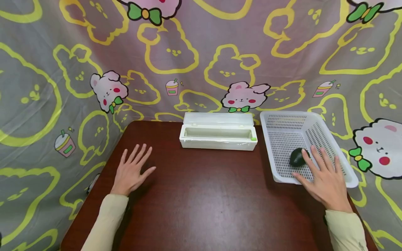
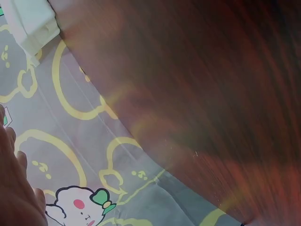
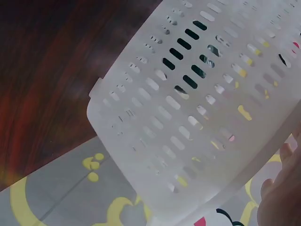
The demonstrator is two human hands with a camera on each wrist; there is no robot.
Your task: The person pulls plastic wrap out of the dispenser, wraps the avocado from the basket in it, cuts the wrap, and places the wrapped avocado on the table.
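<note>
At far left, the left hand (image 1: 132,170) is showing widely spread fingers over the counter (image 1: 201,195) and is holding nothing. At centre rear, a white dispenser box (image 1: 218,144) is sitting with its lid standing open, a green tab (image 1: 253,139) showing at its right end. Beside it, a white perforated plastic basket (image 1: 269,153) is holding one dark green avocado (image 1: 296,158), which is lying on the basket's floor towards the front. At far right, the right hand (image 1: 326,177) is spanning the basket's front right part, fingers spread wide and gripping nothing; the index fingertip is overlapping the fruit's edge, but the view is not confirming contact.

Handling, as judged: the avocado is probably presenting modest weight, firm flesh that could bruise, and a slightly slick skin inclining to roll. Its widest middle is offering the soundest hold, thumb and fingers opposing from above.
</note>
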